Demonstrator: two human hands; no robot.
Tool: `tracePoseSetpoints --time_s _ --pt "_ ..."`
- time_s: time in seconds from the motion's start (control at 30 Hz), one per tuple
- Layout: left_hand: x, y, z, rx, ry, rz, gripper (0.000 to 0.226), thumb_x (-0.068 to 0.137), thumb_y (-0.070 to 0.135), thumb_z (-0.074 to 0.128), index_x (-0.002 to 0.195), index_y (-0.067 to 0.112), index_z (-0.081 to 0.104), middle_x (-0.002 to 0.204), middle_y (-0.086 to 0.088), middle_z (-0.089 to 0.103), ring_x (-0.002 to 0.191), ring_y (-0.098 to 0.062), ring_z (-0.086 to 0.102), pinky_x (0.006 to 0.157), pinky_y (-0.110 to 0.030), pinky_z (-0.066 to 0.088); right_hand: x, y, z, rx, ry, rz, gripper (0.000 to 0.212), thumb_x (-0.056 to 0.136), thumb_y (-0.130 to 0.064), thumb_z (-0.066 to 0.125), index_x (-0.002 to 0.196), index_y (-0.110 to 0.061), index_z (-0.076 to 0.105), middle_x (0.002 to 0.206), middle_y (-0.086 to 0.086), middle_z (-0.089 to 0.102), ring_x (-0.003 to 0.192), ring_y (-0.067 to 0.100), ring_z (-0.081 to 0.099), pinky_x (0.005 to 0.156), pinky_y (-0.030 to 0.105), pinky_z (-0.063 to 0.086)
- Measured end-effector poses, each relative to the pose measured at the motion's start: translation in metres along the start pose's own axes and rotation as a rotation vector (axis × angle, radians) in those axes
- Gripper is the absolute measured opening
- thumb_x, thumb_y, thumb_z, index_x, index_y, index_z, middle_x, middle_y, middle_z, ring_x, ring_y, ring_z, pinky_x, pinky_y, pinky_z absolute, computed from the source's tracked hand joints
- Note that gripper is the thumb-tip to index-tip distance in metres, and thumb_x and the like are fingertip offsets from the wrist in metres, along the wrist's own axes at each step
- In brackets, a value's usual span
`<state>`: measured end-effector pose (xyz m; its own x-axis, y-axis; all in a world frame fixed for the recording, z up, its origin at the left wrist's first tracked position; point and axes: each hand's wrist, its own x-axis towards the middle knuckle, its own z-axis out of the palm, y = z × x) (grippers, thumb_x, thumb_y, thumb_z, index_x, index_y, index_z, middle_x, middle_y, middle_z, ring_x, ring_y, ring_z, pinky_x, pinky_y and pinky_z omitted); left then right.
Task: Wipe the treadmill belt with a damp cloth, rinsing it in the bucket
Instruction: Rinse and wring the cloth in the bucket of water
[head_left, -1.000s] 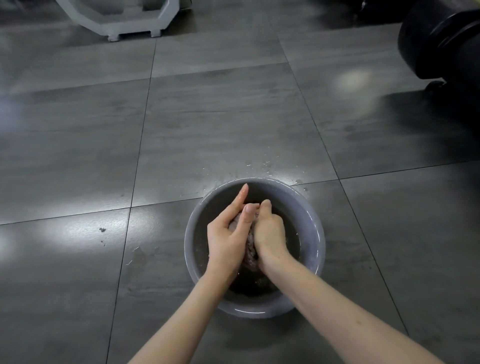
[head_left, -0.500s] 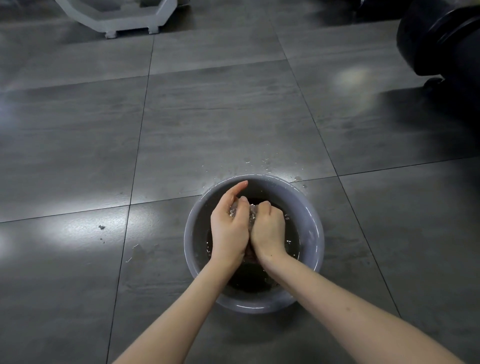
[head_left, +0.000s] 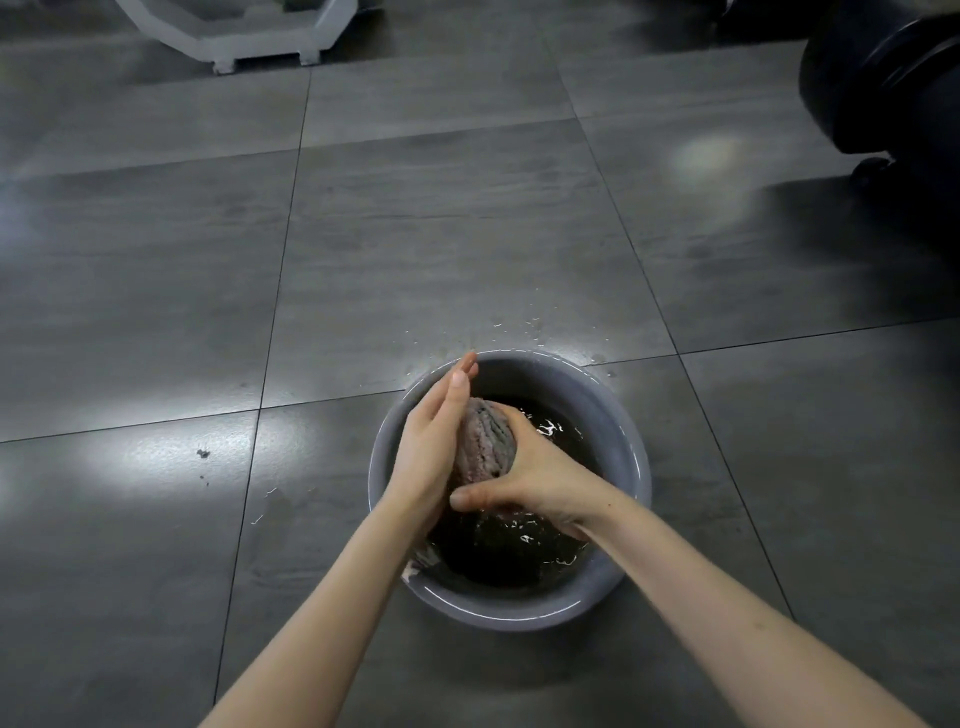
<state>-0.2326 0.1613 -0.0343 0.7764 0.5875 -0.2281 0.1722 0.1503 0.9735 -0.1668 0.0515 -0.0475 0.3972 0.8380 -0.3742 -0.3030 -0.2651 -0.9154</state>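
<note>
A small dark speck (head_left: 202, 453) is lying on the glossy grey tiled floor (head_left: 415, 234) at left, while the foot of a white frame (head_left: 244, 36) is standing at the top edge. Over a round grey bucket (head_left: 587, 395) sitting on the tiles, a person's left hand (head_left: 431, 447) is pressing flat, fingers straight and together, against the left side of a bunched, wet, pinkish-grey cloth (head_left: 485, 441). The right hand (head_left: 540, 483) is gripping the cloth from the other side, thumb and fingers curling round it, holding the bundle just above the dark water (head_left: 498, 556) inside the bucket. Droplets (head_left: 530, 325) are glinting on the tile beyond the far rim. At far right, a bulky black piece of equipment (head_left: 883, 83) is resting on the floor, well apart from the bucket.
</note>
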Motion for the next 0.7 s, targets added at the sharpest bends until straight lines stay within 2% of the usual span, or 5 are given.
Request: tracePoseSetpoints --time_s 0.2,0.33,0.43,0.53,0.7 --pt "0.007 0.009 -0.017 -0.114 -0.174 -0.003 0.048 0.075 0.063 0.059 0.113 0.034 0.064 0.126 0.008 0.063 0.123 -0.01 0.053 0.111 -0.042 0.035 0.002 -0.014 -0.004 -0.082 0.076 -0.027 0.079 0.059 -0.026 0.088 0.126 -0.019 0.045 0.114 -0.006 0.062 0.103 0.006 0.063 0.085 0.02 0.052" --pt "0.011 0.008 -0.01 -0.343 -0.207 -0.161 0.059 0.074 0.061 0.046 0.122 0.028 0.056 0.132 0.009 0.057 0.126 -0.016 0.051 0.11 -0.042 0.036 0.002 -0.02 -0.005 -0.072 0.065 -0.039 0.105 0.039 -0.069 0.079 0.123 -0.011 0.053 0.109 0.001 0.068 0.103 0.014 0.065 0.091 0.027 0.052" --pt "0.007 0.008 -0.003 -0.388 -0.197 -0.181 0.06 0.073 0.06 0.049 0.118 0.022 0.061 0.126 0.003 0.063 0.116 -0.019 0.059 0.102 -0.04 0.046 0.0 -0.019 -0.006 0.056 0.132 -0.079 0.09 0.05 -0.059 0.075 0.124 -0.014 0.052 0.117 0.012 0.065 0.107 0.024 0.065 0.087 0.033 0.054" --pt "-0.001 0.007 0.012 -0.286 -0.059 -0.069 0.058 0.074 0.062 0.054 0.103 0.016 0.071 0.105 -0.01 0.072 0.101 -0.025 0.067 0.088 -0.036 0.054 0.007 -0.015 -0.006 0.309 0.455 -0.044 0.079 0.055 -0.058 0.073 0.12 -0.017 0.053 0.12 0.016 0.062 0.104 0.024 0.065 0.09 0.042 0.054" --pt "-0.012 0.003 0.029 -0.221 0.075 0.061 0.055 0.073 0.067 0.054 0.099 0.022 0.071 0.097 0.001 0.074 0.096 -0.013 0.069 0.079 -0.023 0.054 0.014 -0.01 0.024 0.174 0.625 0.054 0.06 0.092 -0.061 0.038 0.094 -0.011 0.072 0.091 0.007 0.073 0.091 0.024 0.069 0.09 0.047 0.052"
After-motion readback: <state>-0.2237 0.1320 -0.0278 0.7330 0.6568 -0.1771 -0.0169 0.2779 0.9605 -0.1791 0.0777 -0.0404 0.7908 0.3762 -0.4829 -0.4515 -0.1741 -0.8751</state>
